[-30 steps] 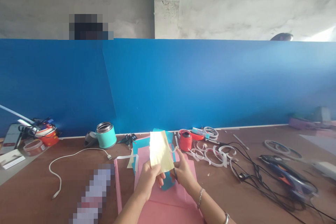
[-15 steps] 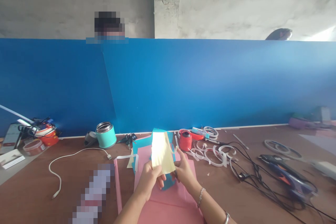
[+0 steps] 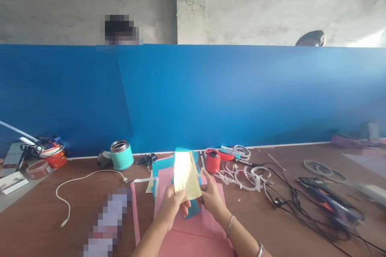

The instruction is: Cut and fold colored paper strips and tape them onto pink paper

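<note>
In the middle of the head view, a pale yellow paper sheet (image 3: 186,172) is held up at a tilt. My left hand (image 3: 173,204) grips its lower left edge, thumb on top and fingers beneath. At the right edge is my right hand (image 3: 212,196), closed round what looks like a pair of scissors (image 3: 202,199); only a dark bit of handle shows, and the blades are hidden. A narrow yellow strip (image 3: 201,172) curls off the sheet beside my right index finger. Under both hands lie pink sheets (image 3: 193,239) and blue sheets (image 3: 163,164).
A turquoise cup (image 3: 121,156), keys (image 3: 148,159) and a white cable (image 3: 90,174) lie left. Rightward are a red round container (image 3: 212,162), curled white strips (image 3: 247,178), black cables (image 3: 294,196) and a blurred blue tool (image 3: 334,204). A blue partition (image 3: 193,96) stands behind; two heads show above it.
The two heads behind the partition have shifted slightly left. My hands and the yellow paper have hardly moved.
</note>
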Tool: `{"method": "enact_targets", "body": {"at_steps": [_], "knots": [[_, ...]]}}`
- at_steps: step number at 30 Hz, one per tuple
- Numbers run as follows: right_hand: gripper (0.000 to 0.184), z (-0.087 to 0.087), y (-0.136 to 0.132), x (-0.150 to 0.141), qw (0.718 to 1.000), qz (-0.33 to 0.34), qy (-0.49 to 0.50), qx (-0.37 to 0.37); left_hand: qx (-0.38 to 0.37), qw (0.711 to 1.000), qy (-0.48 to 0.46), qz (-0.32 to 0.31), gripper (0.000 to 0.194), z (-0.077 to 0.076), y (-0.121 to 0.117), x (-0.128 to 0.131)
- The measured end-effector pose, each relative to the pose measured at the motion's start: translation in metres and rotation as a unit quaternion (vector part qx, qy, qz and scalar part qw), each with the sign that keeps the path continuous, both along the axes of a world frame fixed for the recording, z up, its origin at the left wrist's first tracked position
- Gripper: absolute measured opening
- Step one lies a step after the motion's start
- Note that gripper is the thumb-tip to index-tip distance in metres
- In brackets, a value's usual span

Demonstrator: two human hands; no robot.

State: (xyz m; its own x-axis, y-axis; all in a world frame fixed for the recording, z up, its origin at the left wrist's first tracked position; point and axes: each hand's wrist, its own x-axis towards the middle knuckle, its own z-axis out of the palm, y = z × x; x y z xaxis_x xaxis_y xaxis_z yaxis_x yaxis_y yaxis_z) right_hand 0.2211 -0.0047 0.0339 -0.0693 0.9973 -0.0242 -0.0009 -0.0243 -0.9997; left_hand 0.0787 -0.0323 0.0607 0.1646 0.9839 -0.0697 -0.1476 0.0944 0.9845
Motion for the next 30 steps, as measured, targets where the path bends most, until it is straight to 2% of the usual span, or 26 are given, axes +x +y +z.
{"method": "enact_targets", "body": {"at_steps": [9,22,30], "knots": [[0.087,-0.008,0.005,0.002,1.000,-0.003,-0.014,0.004,-0.004,1.000,0.007,-0.010,0.010,-0.002,0.000,0.000],[0.087,-0.007,0.005,0.003,1.000,-0.013,-0.015,0.004,-0.010,1.000,0.011,-0.009,0.010,-0.004,0.000,0.001],[0.092,0.003,0.003,0.001,0.999,-0.027,-0.020,-0.017,-0.025,0.999,0.026,-0.038,0.006,-0.002,-0.001,0.001]]}}
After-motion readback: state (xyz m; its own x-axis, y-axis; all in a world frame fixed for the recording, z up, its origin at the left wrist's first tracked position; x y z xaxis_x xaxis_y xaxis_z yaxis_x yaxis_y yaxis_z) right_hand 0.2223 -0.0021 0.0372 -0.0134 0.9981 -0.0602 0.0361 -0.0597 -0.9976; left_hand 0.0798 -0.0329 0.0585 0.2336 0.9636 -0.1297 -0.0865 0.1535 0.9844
